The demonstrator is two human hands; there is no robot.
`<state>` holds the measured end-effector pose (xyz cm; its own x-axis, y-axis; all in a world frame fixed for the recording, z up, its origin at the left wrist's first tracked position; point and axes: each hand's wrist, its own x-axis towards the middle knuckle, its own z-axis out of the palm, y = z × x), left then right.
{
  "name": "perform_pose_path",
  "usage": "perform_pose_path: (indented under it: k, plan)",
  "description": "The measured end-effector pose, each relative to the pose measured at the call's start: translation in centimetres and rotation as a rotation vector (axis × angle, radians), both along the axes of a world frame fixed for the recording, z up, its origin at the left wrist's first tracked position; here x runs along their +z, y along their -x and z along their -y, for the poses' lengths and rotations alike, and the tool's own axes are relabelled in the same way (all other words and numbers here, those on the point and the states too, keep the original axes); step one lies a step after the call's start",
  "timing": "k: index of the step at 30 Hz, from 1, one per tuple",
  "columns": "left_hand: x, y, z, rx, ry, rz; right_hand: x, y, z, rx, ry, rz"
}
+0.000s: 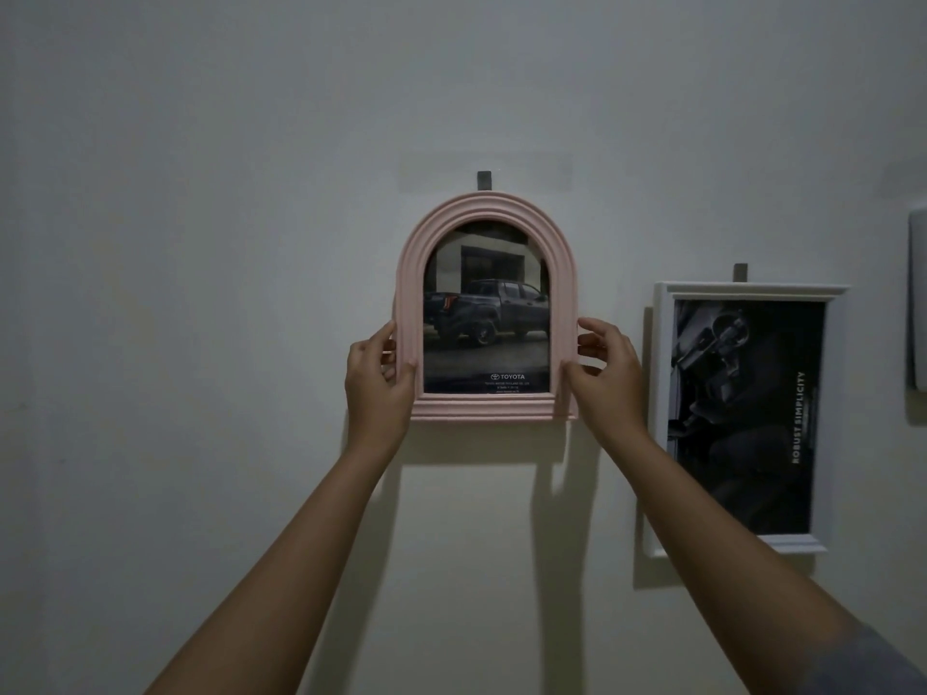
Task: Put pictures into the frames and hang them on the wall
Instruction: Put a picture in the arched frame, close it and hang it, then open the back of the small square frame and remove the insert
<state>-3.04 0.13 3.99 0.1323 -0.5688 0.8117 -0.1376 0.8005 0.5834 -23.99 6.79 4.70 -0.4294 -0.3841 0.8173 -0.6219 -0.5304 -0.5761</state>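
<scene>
Pink and ridged, the arched frame (485, 313) stands upright against the wall (200, 243), its long axis vertical, the rounded top just below a small dark hook (483, 180) and the flat base lowest; the truck picture (486, 318) inside faces the room. The left hand (377, 383) and right hand (608, 376) have their fingers (589, 338) closed on its lower side edges. Well to the right hangs a white rectangular frame (742, 416), also upright, slightly tilted.
</scene>
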Motion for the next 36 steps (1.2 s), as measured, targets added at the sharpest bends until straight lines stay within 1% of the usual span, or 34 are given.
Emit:
perform_pose_path:
  k: [18,22,27,32,36]
  plan:
    - [-0.3,0.3,-1.3,0.025,-0.081,0.042,-0.8,0.1,-0.6,-0.046,-0.069,-0.019]
    - [-0.6,0.6,-1.5,0.099,-0.075,0.036,-1.0,0.5,-0.8,-0.034,-0.077,-0.019]
    - [1.3,1.3,-2.7,0.255,0.047,0.047,0.7,2.1,-2.2,-0.029,-0.036,-0.069]
    - [5.9,5.8,-5.9,0.210,0.222,0.109,5.6,7.0,-6.9,-0.107,0.058,-0.194]
    - [8.1,14.1,-9.2,0.173,0.378,0.239,8.2,14.7,-11.7,-0.231,0.012,-0.302]
